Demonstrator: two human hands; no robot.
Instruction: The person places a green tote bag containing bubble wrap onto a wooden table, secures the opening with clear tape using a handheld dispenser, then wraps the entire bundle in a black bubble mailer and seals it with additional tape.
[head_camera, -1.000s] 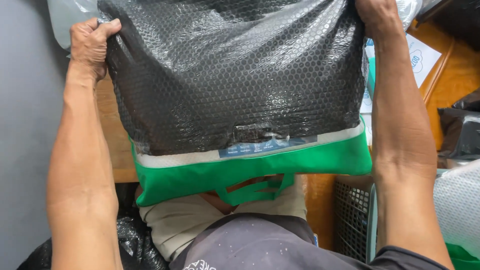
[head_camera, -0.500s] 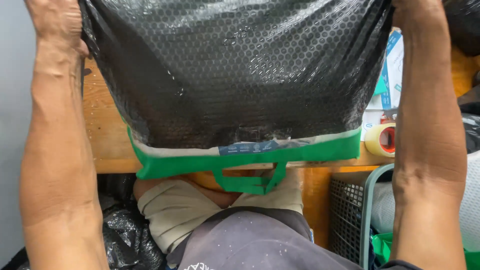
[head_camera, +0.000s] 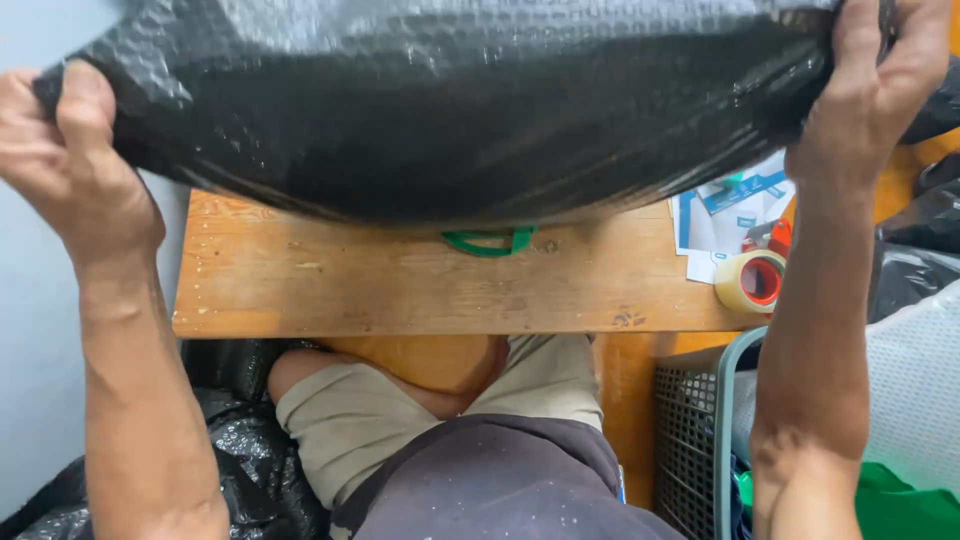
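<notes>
The person holds a big sheet of black bubble wrap (head_camera: 470, 110) up in front of them, stretched wide between both hands. The left hand (head_camera: 75, 170) is closed on the wrap's left edge, fingers curled over the top and thumb pressed against the near face. The right hand (head_camera: 875, 85) clamps the right edge the same way, higher up and at the far right. The wrap sags in the middle between the two fists and hangs above the wooden table (head_camera: 400, 280), apart from its surface. Just under the sagging edge, a green loop handle (head_camera: 488, 241) peeks out and lies on the table. At the right end of the table sit a roll of tape (head_camera: 752, 282) and some printed papers (head_camera: 725, 215). A dark mesh basket (head_camera: 690, 440) stands near the right forearm, beside the person's knees.
</notes>
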